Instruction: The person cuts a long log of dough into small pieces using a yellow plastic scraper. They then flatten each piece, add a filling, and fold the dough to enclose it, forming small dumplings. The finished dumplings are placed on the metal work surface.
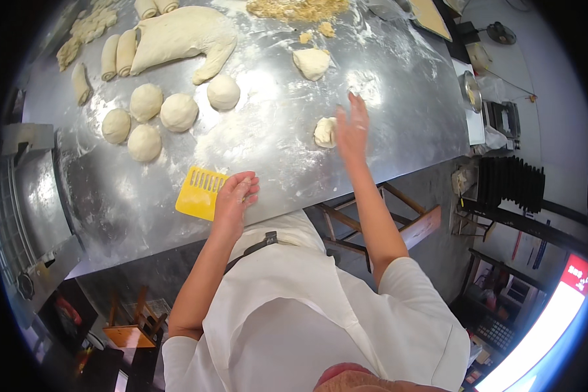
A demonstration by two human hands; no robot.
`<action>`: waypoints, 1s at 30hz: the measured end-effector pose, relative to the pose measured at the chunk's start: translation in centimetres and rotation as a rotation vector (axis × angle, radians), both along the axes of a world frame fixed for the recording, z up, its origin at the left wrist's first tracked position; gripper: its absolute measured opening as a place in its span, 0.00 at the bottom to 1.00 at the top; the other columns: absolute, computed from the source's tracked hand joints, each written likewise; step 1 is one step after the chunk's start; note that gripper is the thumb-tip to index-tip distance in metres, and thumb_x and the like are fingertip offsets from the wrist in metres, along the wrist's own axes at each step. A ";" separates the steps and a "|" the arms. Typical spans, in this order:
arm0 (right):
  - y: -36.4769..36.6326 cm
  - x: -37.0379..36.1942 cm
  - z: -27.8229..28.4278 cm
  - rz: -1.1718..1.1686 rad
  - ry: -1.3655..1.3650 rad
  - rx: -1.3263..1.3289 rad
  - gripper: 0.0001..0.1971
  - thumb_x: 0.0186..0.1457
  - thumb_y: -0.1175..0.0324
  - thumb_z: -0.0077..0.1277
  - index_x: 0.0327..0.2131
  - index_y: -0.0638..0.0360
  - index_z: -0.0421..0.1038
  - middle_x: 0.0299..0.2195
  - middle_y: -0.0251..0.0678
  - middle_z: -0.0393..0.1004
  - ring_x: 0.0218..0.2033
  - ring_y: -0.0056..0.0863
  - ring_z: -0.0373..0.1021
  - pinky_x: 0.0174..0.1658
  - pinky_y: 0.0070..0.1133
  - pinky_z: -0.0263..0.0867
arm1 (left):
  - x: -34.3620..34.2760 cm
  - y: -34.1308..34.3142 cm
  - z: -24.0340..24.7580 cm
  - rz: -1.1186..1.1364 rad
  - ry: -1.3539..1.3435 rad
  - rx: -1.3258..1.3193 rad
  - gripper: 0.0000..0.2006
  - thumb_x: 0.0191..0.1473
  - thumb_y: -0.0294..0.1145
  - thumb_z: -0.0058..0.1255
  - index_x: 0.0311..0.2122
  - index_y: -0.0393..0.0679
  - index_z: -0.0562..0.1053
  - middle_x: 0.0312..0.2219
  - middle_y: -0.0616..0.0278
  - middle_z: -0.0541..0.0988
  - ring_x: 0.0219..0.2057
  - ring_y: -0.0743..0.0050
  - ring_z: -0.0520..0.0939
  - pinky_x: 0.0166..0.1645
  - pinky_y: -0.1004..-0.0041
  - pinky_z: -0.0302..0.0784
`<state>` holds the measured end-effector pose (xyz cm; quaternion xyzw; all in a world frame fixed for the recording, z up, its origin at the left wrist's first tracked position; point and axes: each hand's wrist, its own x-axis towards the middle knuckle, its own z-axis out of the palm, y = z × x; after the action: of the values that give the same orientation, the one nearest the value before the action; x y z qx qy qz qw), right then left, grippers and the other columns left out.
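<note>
My right hand (pixel 353 134) reaches over the steel table with its fingers stretched out and apart. A small rough dough ball (pixel 325 132) sits against its left side. Closer to the table's front edge, my left hand (pixel 235 196) has its fingers curled together. It overlaps the right edge of a yellow slotted dough scraper (pixel 199 194); whether the fingers grip anything is hidden. Beyond my right hand lies a lump of dough (pixel 311 63). To the left are several smooth round dough balls, including one (pixel 179 112) in the middle of the group.
A large dough slab (pixel 179 36) spreads over the table's far left, beside rolled dough pieces (pixel 110 57). Crumbly tan filling (pixel 297 8) lies at the far edge. A wooden stool (pixel 346 219) stands below the floured steel table (pixel 274 157). Stacked black trays (pixel 511 183) are at right.
</note>
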<state>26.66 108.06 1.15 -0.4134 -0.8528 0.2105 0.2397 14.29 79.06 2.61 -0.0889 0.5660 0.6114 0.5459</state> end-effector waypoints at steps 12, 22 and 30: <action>2.9 -4.1 -3.9 0.011 -0.117 -0.238 0.35 0.60 0.42 0.48 0.62 0.59 0.64 0.64 0.53 0.60 0.65 0.51 0.55 0.66 0.45 0.49 | -0.2 4.5 0.5 -0.096 -0.024 0.043 0.13 0.67 0.33 0.44 0.52 0.40 0.72 0.43 0.62 0.80 0.43 0.78 0.79 0.49 0.75 0.76; -1.8 1.2 0.9 0.273 -0.057 -0.614 0.21 0.47 0.63 0.66 0.41 0.59 0.69 0.37 0.44 0.74 0.41 0.42 0.73 0.47 0.33 0.69 | 0.5 9.8 -1.0 0.008 0.025 0.070 0.21 0.69 0.44 0.39 0.59 0.41 0.68 0.52 0.56 0.77 0.51 0.68 0.78 0.55 0.65 0.75; 7.6 -4.5 2.8 0.766 0.083 -0.358 0.26 0.49 0.66 0.65 0.52 0.56 0.70 0.48 0.39 0.74 0.50 0.35 0.72 0.55 0.30 0.67 | 1.2 17.3 0.3 0.394 -0.673 0.423 0.27 0.69 0.56 0.35 0.61 0.47 0.67 0.55 0.51 0.74 0.55 0.53 0.76 0.58 0.57 0.73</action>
<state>22.14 115.66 3.91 -0.0932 -0.8845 0.4454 0.1027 15.44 96.33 2.87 -0.2755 0.1913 0.7433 0.5788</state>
